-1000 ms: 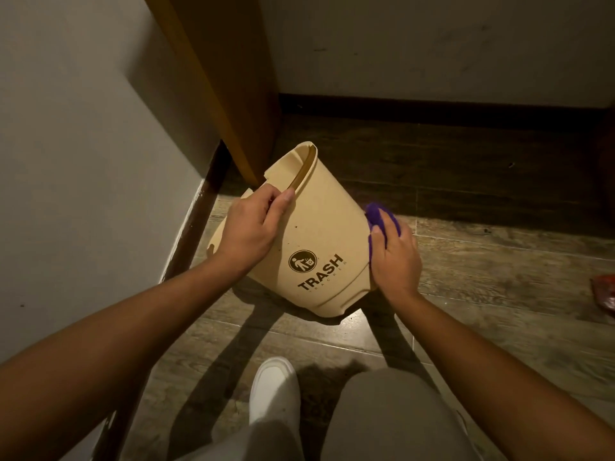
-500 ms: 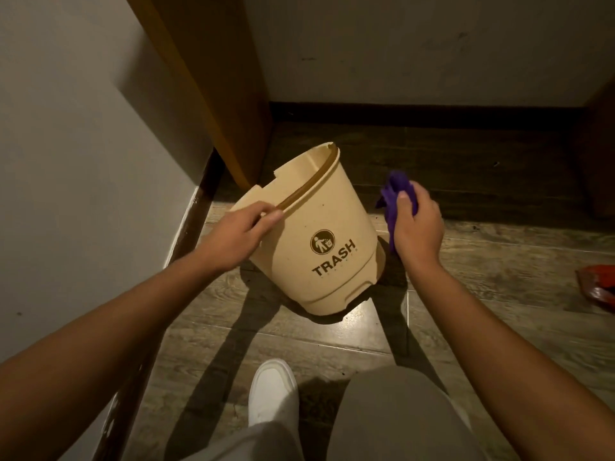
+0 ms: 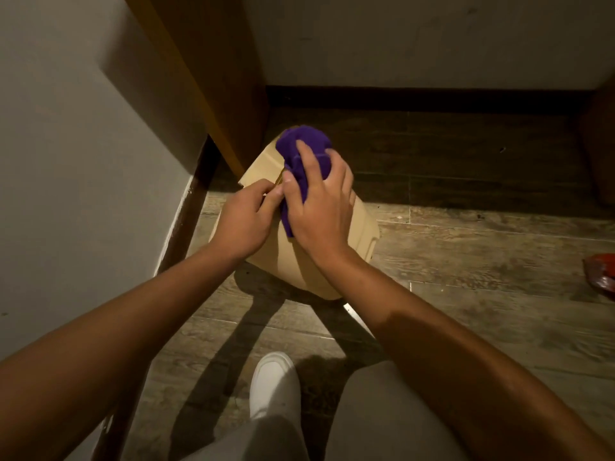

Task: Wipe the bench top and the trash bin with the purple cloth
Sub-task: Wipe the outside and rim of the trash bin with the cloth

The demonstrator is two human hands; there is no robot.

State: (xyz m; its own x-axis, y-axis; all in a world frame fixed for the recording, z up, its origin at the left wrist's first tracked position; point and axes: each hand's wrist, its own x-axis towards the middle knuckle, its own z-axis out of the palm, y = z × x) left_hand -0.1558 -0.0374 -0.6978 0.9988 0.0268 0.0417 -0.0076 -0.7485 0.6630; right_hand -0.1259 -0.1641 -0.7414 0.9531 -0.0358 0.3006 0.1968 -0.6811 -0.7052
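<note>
The beige trash bin point(image 3: 362, 234) stands tilted on the wood-look floor in the corner. My left hand point(image 3: 244, 221) grips its rim on the left side. My right hand point(image 3: 321, 211) presses the bunched purple cloth point(image 3: 303, 151) onto the bin's top and near side. Both hands hide the bin's printed label. The bench top is not in view.
A white wall point(image 3: 83, 161) runs along the left, and a wooden panel point(image 3: 213, 78) leans just behind the bin. A red object point(image 3: 602, 272) lies at the right edge of the floor. My white shoe point(image 3: 274, 384) and grey trouser leg point(image 3: 382, 420) are below.
My right hand has brought the cloth from the bin's right side up over its top. The bin has turned, and its label is now hidden.
</note>
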